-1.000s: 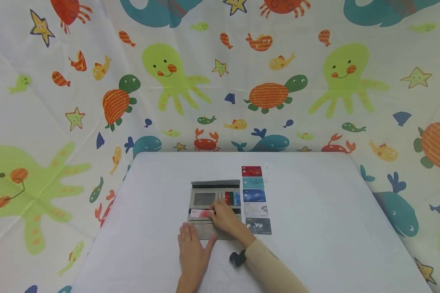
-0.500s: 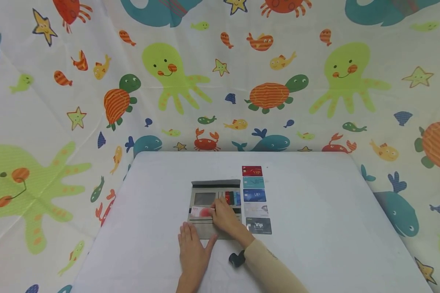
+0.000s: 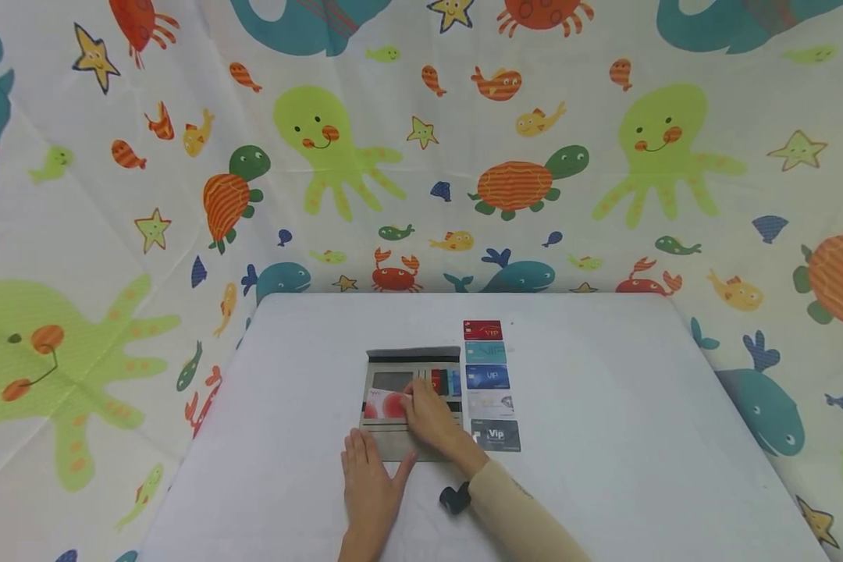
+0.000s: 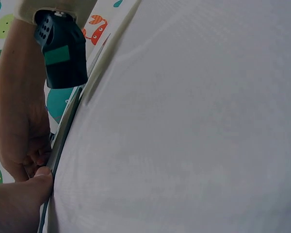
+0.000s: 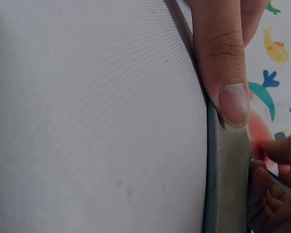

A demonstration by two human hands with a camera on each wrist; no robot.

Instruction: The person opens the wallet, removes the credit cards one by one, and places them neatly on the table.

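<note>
An opened grey wallet [image 3: 388, 446] lies on the white table, its flap to the far side. My right hand [image 3: 432, 414] pinches the right end of a white card with red circles [image 3: 382, 404]. The card stands tilted in the wallet's middle, its left end lower, and overlaps the dark window [image 3: 393, 380]. In the right wrist view the fingers of the right hand [image 5: 276, 189] grip that card [image 5: 259, 128]. My left hand [image 3: 372, 484] lies with straight fingers on the wallet's near left edge; its thumb [image 5: 230, 94] presses the near edge.
A column of cards lies right of the wallet: red [image 3: 482, 330], teal [image 3: 485, 352], blue [image 3: 488, 377], white [image 3: 490, 404] and dark grey [image 3: 495, 435]. Red and blue cards [image 3: 446, 382] sit in the wallet's right pockets. A sea-animal curtain [image 3: 421, 156] hangs behind the table [image 3: 604, 406].
The white and red card has risen out of the wallet's slot, so more of it shows, and it has tilted. The right hand shifted slightly with it; the left hand stayed still.
</note>
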